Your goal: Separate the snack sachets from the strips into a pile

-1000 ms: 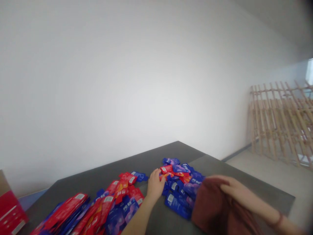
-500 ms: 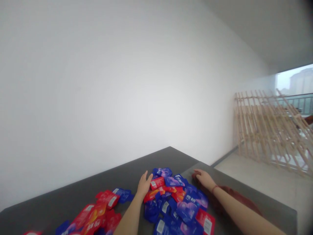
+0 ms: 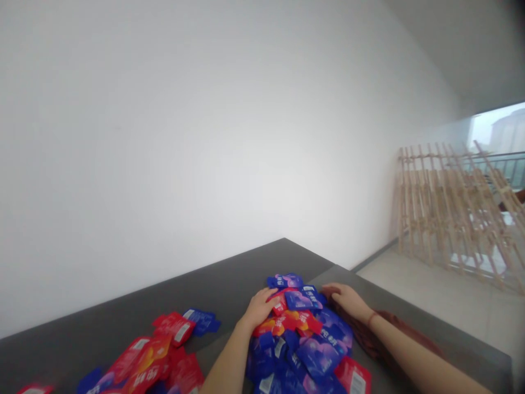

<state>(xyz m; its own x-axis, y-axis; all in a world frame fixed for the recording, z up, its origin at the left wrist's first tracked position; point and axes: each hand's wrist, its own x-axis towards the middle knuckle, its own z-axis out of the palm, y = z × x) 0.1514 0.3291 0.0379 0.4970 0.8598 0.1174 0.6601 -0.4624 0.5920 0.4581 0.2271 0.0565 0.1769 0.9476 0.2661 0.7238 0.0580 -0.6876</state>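
Note:
A heap of red and blue foil packets point(image 3: 305, 350) lies on the dark table in front of me. My left hand point(image 3: 260, 307) rests on the heap's left edge, its fingers spread over a red packet point(image 3: 279, 302). At the far right edge of the heap is my right hand point(image 3: 346, 300), fingers stretched toward the blue packets point(image 3: 307, 298) and slightly bent. Its fingertips are partly hidden. Under and beside the right wrist lies a crumpled brown cloth point(image 3: 404, 328).
A second group of red and blue packets point(image 3: 151, 358) lies left of my left forearm. The dark table point(image 3: 246, 273) meets a white wall point(image 3: 205, 137) behind. Wooden lattice frames point(image 3: 447, 213) lean at the right, near a window.
My left hand has moved right onto the heap and now touches the packets. My right hand stays at the far right edge of the heap. The view has shifted slightly.

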